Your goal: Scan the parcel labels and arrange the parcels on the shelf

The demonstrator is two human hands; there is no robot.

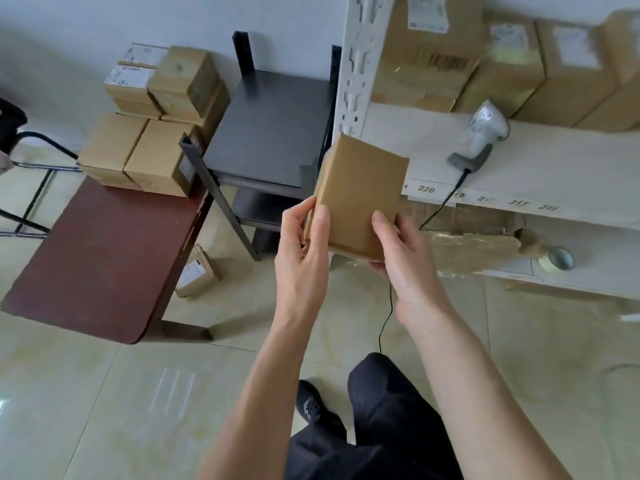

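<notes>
Both hands hold one flat brown parcel point(360, 195) up in front of the white shelf point(554, 168), its plain face turned to the camera. The left hand point(304, 258) grips the parcel's left edge, thumb on the front and fingers curled behind; the right hand point(405, 261) holds the lower right corner, thumb lying up the front face and the rest of the fingers under the bottom edge. The parcel sits between the two hands, tilted a little to the right, its top end overlapping the shelf's perforated upright point(356, 64). No label shows on the visible face; whether one is on the far side cannot be told. A grey handheld scanner point(485, 133) lies on the shelf board to the right of the parcel, well apart from both hands, its black cable trailing down. Labelled boxes point(502, 64) stand along the back of the shelf. To the left, a stack of cartons point(152, 116) rests on a dark red table point(97, 254).
</notes>
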